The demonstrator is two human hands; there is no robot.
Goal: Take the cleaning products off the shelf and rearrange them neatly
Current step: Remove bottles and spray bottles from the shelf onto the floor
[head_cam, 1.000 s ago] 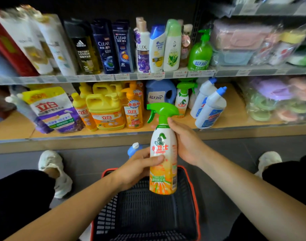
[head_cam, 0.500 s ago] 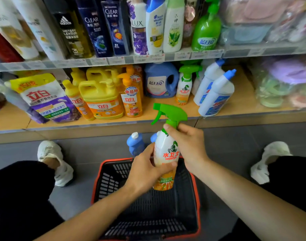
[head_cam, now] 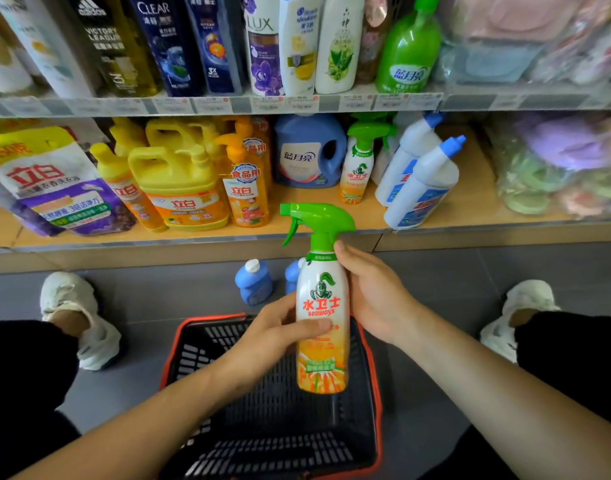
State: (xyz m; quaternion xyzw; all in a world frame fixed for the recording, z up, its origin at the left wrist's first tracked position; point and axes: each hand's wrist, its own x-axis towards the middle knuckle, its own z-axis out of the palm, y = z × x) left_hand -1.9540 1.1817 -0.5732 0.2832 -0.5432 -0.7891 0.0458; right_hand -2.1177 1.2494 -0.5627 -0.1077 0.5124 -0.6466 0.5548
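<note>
Now lifted upright from its earlier tilt: spray bottle (head_cam: 323, 306), being gripped by left hand (head_cam: 274, 336) and right hand (head_cam: 375, 294) above basket (head_cam: 373, 393).

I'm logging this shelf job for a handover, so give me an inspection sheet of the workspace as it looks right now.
Surface: lower wooden shelf, stocked; grey tiled floor below.
Job's things: spray bottle upright over the basket; a matching spray bottle on the shelf; yellow detergent jug; blue detergent jug; two white angled-neck bottles.
Clutter: two blue bottles on the floor.
Grippers: left hand and right hand both grip the spray bottle.
Cables: nothing seen.
Surroundings: upper shelf of shampoos; bagged goods at right.
</note>
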